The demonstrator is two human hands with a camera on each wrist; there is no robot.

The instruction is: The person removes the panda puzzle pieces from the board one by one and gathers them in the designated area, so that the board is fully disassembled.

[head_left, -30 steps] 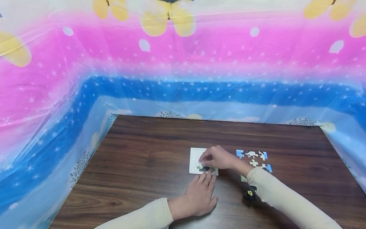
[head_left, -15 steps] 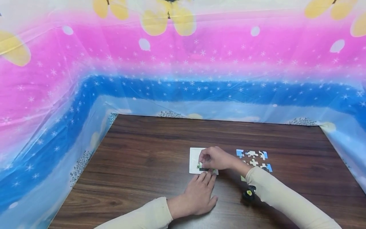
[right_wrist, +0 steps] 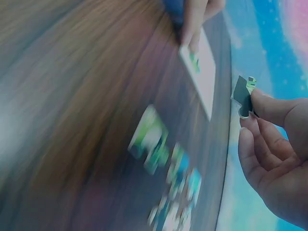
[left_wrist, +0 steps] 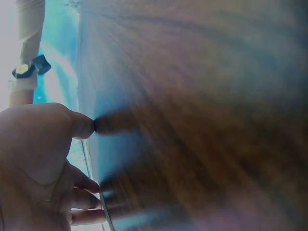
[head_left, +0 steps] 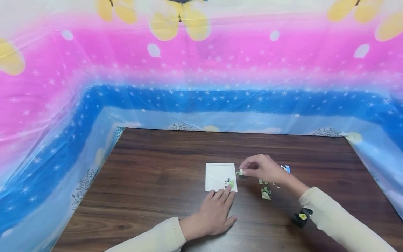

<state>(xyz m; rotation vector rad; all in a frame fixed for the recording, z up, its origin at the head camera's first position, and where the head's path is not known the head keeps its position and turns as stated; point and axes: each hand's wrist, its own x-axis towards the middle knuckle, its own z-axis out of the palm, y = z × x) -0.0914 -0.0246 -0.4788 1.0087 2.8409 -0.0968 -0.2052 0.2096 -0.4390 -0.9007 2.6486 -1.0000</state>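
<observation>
My right hand [head_left: 266,170] pinches a jigsaw piece [right_wrist: 242,97], dark grey with a green end, between thumb and fingers. It hangs in the air just right of a square white puzzle tray [head_left: 215,173]. A mostly green jigsaw piece [head_left: 231,183] lies in the tray's lower right corner. My left hand [head_left: 212,215] lies palm down with fingers stretched, its fingertips at the tray's near edge and on or beside that corner piece. In the left wrist view, the fingers [left_wrist: 86,198] of this hand touch the tray edge.
Several loose jigsaw pieces [head_left: 266,193] lie on the brown wooden table [head_left: 157,168] right of the tray, partly hidden under my right hand and forearm. A black wrist camera [head_left: 303,217] hangs from the right sleeve. A pink and blue cloth [head_left: 201,101] stands behind the table.
My right hand has moved right, off the tray, carrying the dark grey piece that was by the corner piece. The left hand keeps its place. The head view has shifted slightly.
</observation>
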